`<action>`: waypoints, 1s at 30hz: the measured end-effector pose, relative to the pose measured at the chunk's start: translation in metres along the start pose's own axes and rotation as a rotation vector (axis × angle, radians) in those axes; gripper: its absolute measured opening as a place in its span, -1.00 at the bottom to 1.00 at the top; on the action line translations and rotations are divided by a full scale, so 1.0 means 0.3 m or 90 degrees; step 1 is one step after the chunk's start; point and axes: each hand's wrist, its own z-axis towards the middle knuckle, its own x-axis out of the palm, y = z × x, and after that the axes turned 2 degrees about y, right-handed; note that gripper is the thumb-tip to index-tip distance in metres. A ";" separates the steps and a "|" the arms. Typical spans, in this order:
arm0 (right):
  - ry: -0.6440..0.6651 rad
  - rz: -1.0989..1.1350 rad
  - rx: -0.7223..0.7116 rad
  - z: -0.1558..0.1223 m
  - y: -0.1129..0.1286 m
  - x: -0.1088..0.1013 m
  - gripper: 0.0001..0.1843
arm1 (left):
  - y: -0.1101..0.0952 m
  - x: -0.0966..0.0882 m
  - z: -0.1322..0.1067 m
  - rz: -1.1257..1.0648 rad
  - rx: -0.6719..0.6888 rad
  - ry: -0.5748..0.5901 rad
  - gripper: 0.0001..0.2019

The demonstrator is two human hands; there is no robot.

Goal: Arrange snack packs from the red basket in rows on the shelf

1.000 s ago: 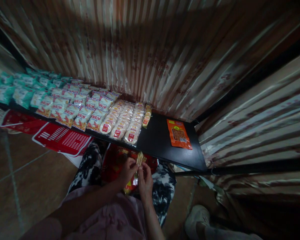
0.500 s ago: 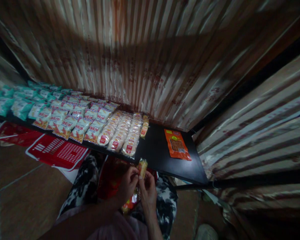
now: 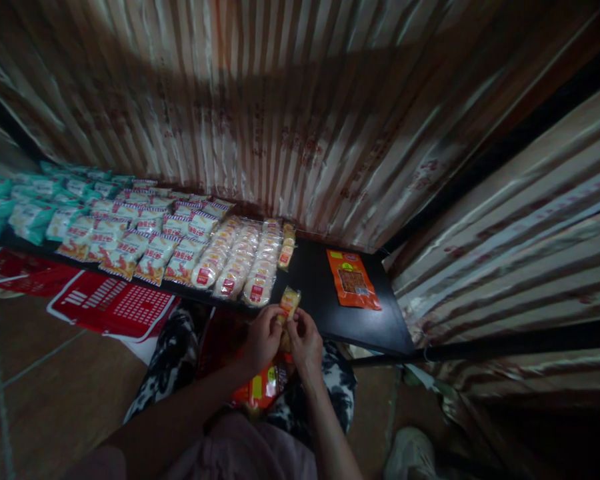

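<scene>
Both hands pinch a small yellow wrapped snack packet (image 3: 289,301) in front of the black shelf's edge. My left hand (image 3: 264,337) grips its left side, and my right hand (image 3: 305,340) holds the right side with thumb and fingers. Part of another yellowish piece shows below, between the hands; I cannot tell whether it is joined to the packet. A row of similar small yellow packets (image 3: 287,248) lies on the black shelf (image 3: 307,280). Beside it are rows of clear-wrapped round crackers (image 3: 261,275). An orange snack pouch (image 3: 354,280) lies flat toward the shelf's right end.
White snack bags (image 3: 153,257) and teal bags (image 3: 33,217) fill the shelf's left part. Red printed bags (image 3: 113,303) hang below its front edge. An orange-red package (image 3: 265,387) lies in my lap. Corrugated sheeting (image 3: 290,133) stands behind and at the right.
Both hands have moved up and slightly forward with the yellow packet, closer to the shelf's front edge. More of the orange-red package in my lap shows. The view has shifted slightly.
</scene>
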 end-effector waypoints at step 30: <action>0.018 -0.029 -0.020 0.298 -0.037 0.052 -0.62 | 0.017 0.123 0.169 0.091 -0.041 0.057 -0.58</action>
